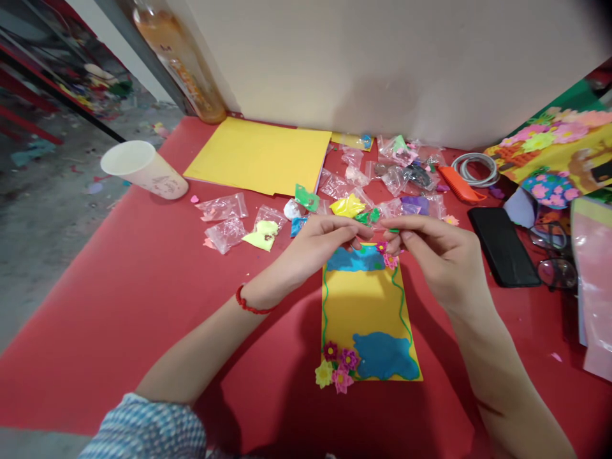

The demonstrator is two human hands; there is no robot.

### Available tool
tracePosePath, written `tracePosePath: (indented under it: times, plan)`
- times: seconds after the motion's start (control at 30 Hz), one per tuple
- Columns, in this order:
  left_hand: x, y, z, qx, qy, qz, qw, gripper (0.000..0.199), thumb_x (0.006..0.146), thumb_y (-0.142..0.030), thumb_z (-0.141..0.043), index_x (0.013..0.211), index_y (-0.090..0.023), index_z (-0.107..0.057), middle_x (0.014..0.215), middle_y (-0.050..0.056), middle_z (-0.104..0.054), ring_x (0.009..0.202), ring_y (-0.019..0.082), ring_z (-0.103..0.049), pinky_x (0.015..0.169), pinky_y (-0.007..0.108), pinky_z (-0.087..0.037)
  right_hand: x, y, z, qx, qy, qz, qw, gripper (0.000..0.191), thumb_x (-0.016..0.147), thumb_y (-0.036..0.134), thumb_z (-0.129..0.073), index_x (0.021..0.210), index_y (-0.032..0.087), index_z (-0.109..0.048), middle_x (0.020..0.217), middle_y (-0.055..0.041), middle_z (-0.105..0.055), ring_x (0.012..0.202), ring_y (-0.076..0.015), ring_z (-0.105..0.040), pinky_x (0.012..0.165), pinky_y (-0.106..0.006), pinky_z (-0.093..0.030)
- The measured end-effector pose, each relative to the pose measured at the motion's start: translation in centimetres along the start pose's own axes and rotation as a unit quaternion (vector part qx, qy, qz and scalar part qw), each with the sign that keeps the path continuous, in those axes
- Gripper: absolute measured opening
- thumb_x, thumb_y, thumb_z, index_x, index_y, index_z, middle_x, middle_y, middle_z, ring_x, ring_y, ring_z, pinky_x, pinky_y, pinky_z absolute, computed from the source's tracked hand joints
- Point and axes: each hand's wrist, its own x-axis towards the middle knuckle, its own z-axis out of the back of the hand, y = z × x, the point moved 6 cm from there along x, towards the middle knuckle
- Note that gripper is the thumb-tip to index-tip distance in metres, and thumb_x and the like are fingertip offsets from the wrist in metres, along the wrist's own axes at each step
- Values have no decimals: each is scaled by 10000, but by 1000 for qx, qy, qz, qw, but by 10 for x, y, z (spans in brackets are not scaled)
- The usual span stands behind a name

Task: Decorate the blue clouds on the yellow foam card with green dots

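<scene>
A yellow card [366,306] lies on the red table [143,287], with blue clay patches at its top and bottom, a thin green clay border and small clay flowers [337,370] at its lower left corner. My left hand [318,245] and my right hand [435,252] meet just above the card's top edge. Their fingertips pinch a small piece of green clay [377,224] between them. More tiny pink flowers [386,254] sit at the card's top right corner, right under my right fingers.
Several small plastic bags of coloured clay [349,205] lie beyond the card. A yellow paper sheet [261,156], a tipped paper cup [143,169], an orange comb [459,183], a black phone [502,245], glasses [554,255] and finished craft pictures [559,156] surround them.
</scene>
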Motion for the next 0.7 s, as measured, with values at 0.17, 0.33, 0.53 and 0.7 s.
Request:
tracePosePath:
  times: [0.17,0.33,0.53,0.7]
  plan:
    - [0,2,1,3,-3,12,1000,194,805,-165,-539,763,-145,-727,730,36,-669,695,115,-568,672,240,-433,-1,-3,0,39,-20,-30,999,161,745,112,-655,831,233,-719,709,30,-722,600,-103,-673,569,-211,-578]
    - [0,0,0,-2,13,-7,1000,202,807,-175,-534,745,-150,-724,762,44,-686,706,113,-569,681,240,-438,-3,-2,3,48,-43,-40,997,68,705,195,-731,665,225,-684,532,60,-659,432,-83,-615,424,-165,-527]
    - [0,0,0,4,12,0,1000,196,806,-178,-542,734,-153,-723,727,40,-680,680,112,-565,665,243,-430,-4,9,5,-36,-43,26,998,138,749,137,-678,751,262,-733,680,43,-716,559,-91,-659,530,-191,-563]
    - [0,1,0,3,14,0,1000,203,815,-178,-531,745,-139,-718,751,46,-677,692,112,-568,678,243,-436,-4,9,4,-42,-36,30,998,79,703,172,-728,753,233,-723,730,29,-728,645,-127,-684,605,-236,-590]
